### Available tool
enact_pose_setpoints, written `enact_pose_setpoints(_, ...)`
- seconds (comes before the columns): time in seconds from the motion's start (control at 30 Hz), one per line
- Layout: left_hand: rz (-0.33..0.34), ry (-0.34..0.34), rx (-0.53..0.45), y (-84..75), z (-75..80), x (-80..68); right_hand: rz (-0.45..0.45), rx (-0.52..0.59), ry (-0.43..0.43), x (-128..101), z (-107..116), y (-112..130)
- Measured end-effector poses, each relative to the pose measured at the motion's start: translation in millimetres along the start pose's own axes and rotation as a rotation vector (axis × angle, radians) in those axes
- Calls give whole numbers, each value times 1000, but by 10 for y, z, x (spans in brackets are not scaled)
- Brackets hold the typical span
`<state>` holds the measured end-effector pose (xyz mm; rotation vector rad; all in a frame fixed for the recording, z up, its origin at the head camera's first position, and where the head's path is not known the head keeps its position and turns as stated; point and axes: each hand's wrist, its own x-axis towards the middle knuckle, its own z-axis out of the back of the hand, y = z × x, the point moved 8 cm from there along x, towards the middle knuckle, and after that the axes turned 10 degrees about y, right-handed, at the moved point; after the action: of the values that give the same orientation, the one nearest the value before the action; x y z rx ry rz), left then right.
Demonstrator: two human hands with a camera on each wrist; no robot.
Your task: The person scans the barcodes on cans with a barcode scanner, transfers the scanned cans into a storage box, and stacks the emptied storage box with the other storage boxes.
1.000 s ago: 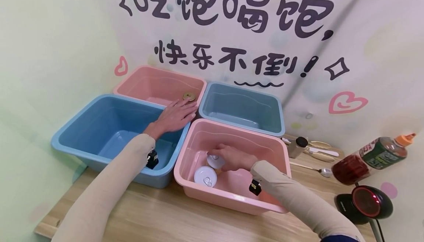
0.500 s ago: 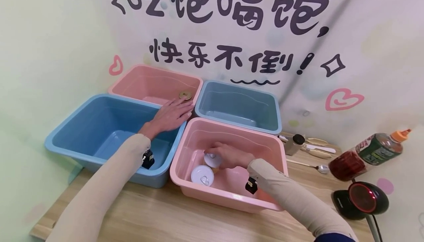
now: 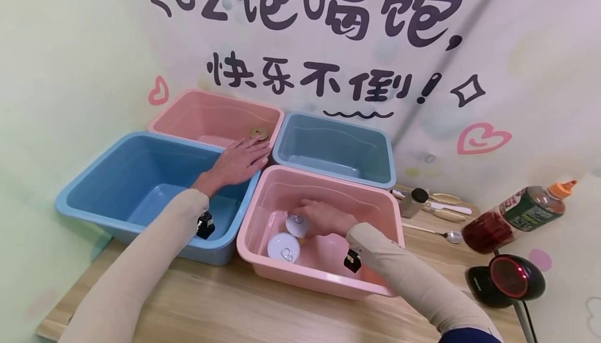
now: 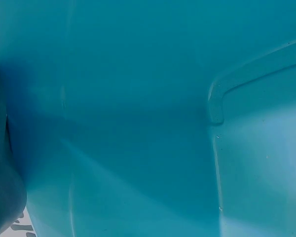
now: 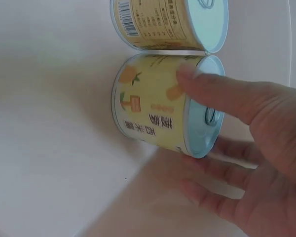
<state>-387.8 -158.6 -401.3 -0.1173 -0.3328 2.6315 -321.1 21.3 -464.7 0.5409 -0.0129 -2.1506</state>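
Inside the near pink basin (image 3: 328,275), my right hand (image 3: 324,217) is at a yellow tin can (image 5: 153,106) with a pull-tab lid. In the right wrist view the thumb lies against its label near the rim, with the fingertips at the opposite side. A second tin can (image 5: 155,22) stands right beside it, with a barcode on its label. My left hand (image 3: 239,161) lies palm down with straight fingers over the adjoining rims of the blue basin (image 3: 89,212) and the far pink basin (image 3: 216,98). Its fingertips are near a gold-lidded can (image 3: 259,133) in the far pink basin.
A grey-blue basin (image 3: 338,119) stands behind the near pink one. To the right on the wooden table (image 3: 216,301) are a black-capped jar (image 3: 412,205), a spoon (image 3: 452,236), other utensils, a sauce bottle (image 3: 516,218) and a black scanner (image 3: 512,278). A printed cloth hangs behind.
The whole scene has slid a little to the left in the head view. Both hands keep about the same places relative to the basins and cans.
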Motion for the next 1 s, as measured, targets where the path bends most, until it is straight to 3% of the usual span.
enact_pose_setpoints(0.43, -2, -1, -2, -2, 3, 6, -187, -99, -7, -44, 30, -119)
enact_pose_setpoints(0.67, -8, 0, -16, -15, 6, -3, -39, 9, 90, -83, -52, -60)
enact_pose_setpoints(0.77, -11, -4, -8, -13, 9, 4, 21, -9, 89, -79, -51, -14)
enact_pose_setpoints(1.0, -3, 9, -4, -3, 8, -5, -4, -39, 91, -53, -32, 1)
